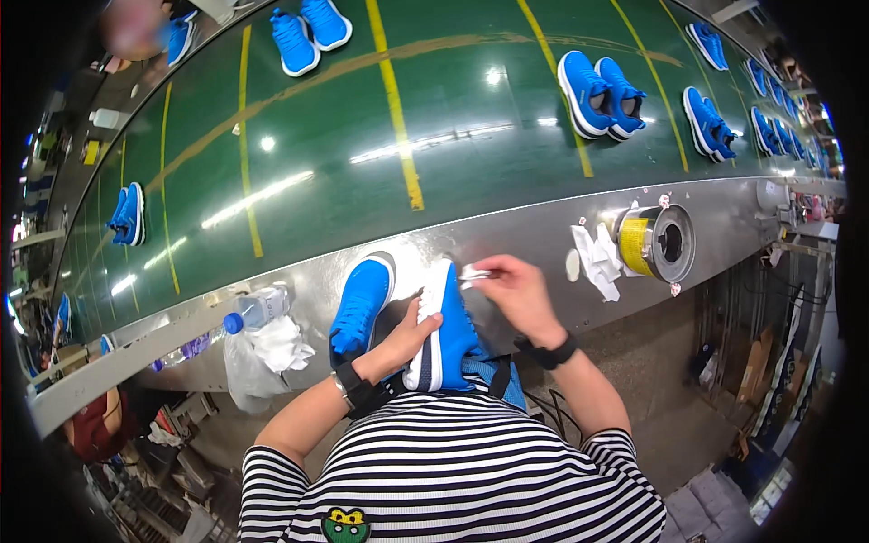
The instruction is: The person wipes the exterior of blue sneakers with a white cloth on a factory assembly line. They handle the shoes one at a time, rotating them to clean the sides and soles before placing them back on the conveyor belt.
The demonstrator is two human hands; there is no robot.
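My left hand [400, 342] is closed round the sole side of a blue sneaker [460, 319] with a white sole. This shoe is tipped on its side, toe pointing away from me. At its toe, my right hand [516, 291] pinches a small white cloth [472, 272] close to the blue upper; a thin dark bit shows beside the fingers, too small to name. Just left of my left hand, a second blue sneaker [360, 303] rests upright on the metal ledge [534, 235], toe away from me.
Beyond the ledge runs a green conveyor belt [317, 136] with yellow lines, carrying pairs of blue sneakers [588, 95]. At left stand a plastic bottle [258, 308] and crumpled white tissue [281, 344]. On the right are an open metal can [654, 242] and white scraps [596, 258].
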